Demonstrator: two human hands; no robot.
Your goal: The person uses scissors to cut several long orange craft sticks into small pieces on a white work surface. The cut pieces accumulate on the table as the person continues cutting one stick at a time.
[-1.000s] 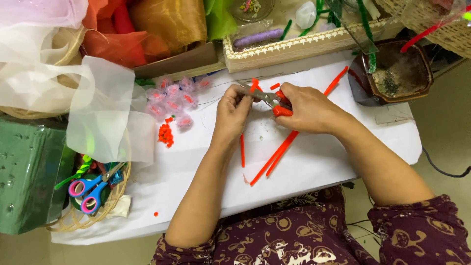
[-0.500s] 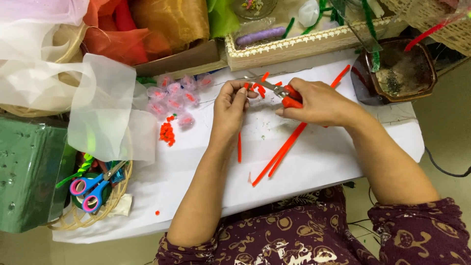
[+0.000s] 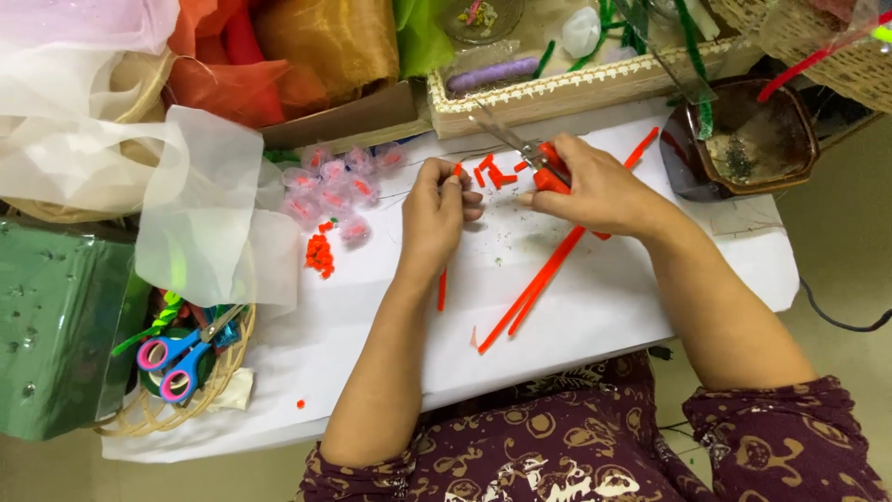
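On white tabletop | left hand [image 3: 437, 212] pinches thin red stick [image 3: 443, 279], axis toward body | right hand [image 3: 595, 191] grips red-handled pliers [image 3: 525, 153] just right.

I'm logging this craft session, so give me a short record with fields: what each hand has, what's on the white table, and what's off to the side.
left hand: pinches a thin orange tube upright at its top end
right hand: grip closed on orange-handled pliers
table: long orange tubes, short cut orange pieces, pile of orange bits, pink petals
side: wicker basket with pink and blue scissors
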